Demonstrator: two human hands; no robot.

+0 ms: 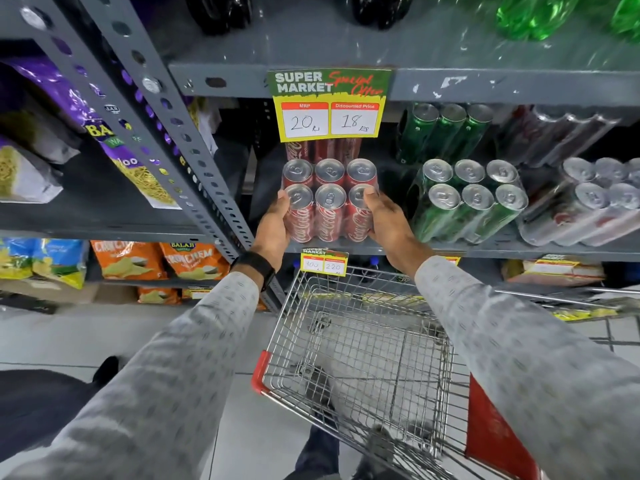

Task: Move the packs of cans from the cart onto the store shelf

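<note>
A shrink-wrapped pack of red cola cans (329, 202) rests at the front edge of the grey shelf (519, 251), below a price sign. My left hand (275, 226) grips its left side and my right hand (384, 220) grips its right side, thumbs over the front can tops. More red cans stand behind it. The wire cart (360, 355) sits below my arms, and no packs show in its basket.
To the right on the same shelf are packs of green cans (467, 199) and silver cans (595, 206). A slotted upright (194, 161) bounds the bay at left, with snack bags beyond it. A yellow price sign (329, 112) hangs from the shelf above.
</note>
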